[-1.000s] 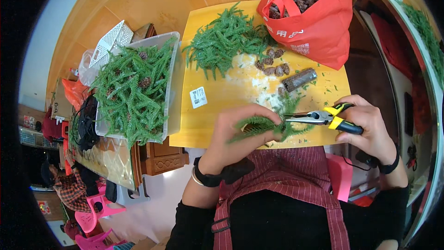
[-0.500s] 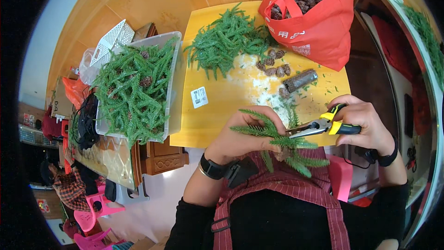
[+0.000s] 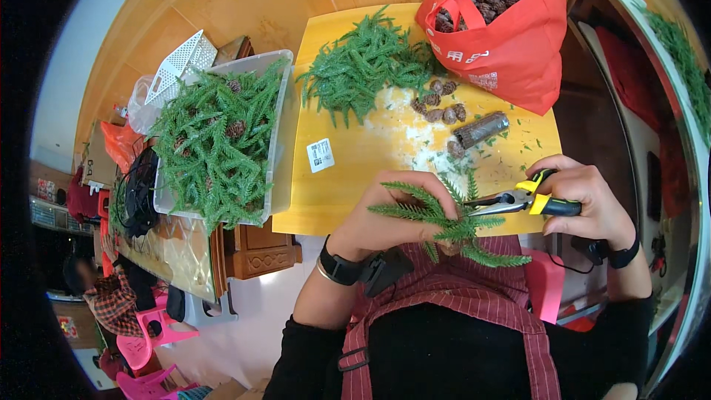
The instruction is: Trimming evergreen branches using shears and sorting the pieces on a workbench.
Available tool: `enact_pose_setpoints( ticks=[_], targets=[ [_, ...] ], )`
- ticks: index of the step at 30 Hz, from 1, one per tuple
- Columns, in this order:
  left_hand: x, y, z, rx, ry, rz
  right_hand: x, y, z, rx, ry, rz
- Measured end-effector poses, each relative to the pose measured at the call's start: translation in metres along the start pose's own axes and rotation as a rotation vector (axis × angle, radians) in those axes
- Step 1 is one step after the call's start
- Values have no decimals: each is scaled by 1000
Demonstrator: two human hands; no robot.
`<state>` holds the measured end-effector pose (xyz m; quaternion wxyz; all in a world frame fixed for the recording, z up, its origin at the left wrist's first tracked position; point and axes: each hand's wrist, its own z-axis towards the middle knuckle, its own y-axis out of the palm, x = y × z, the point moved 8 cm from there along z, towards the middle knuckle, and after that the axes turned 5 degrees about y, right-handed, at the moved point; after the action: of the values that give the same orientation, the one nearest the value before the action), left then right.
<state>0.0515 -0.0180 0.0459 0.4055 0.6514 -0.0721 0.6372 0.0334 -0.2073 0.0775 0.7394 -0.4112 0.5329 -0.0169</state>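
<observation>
My left hand (image 3: 400,207) is closed around a green artificial pine sprig (image 3: 489,257), held just over the table's front edge. Its needled branches fan out past my fingers, and a small brown piece, perhaps a pine cone, shows at its underside. My right hand (image 3: 589,191) grips long-nose pliers (image 3: 554,206) with yellow and black handles. The jaws reach left into the middle of the sprig, by my left fingertips. What the jaw tips touch there is hidden by needles and fingers.
The yellow table (image 3: 333,196) bears a heap of pine sprigs (image 3: 363,63), loose pine cones (image 3: 449,115), a dark cylinder (image 3: 481,130) and white powder. A red bag (image 3: 518,52) of cones stands at back right. A plastic bin (image 3: 278,137) of sprigs sits left; a person (image 3: 115,300) sits beyond.
The sprig has turned slightly in my left hand, its branches now angled differently. The pliers and my right hand have shifted a little to the right; the jaws stay at the sprig.
</observation>
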Motion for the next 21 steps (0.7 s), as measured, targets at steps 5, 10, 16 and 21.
enact_pose_setpoints(
  ticks=[5, 10, 16, 21],
  targets=[
    [-6, 3, -3, -171, 14, -47, -4, 2, 3, -1, -37, 9],
    [-12, 6, -1, -9, -109, -159, -2, 6, 6, -29, -109, 2],
    [-19, 7, -2, 4, -147, -184, -5, 6, 7, -13, -126, -37],
    [-21, 4, -1, -36, -142, -133, -6, 4, 5, 25, -141, -84]
  ],
)
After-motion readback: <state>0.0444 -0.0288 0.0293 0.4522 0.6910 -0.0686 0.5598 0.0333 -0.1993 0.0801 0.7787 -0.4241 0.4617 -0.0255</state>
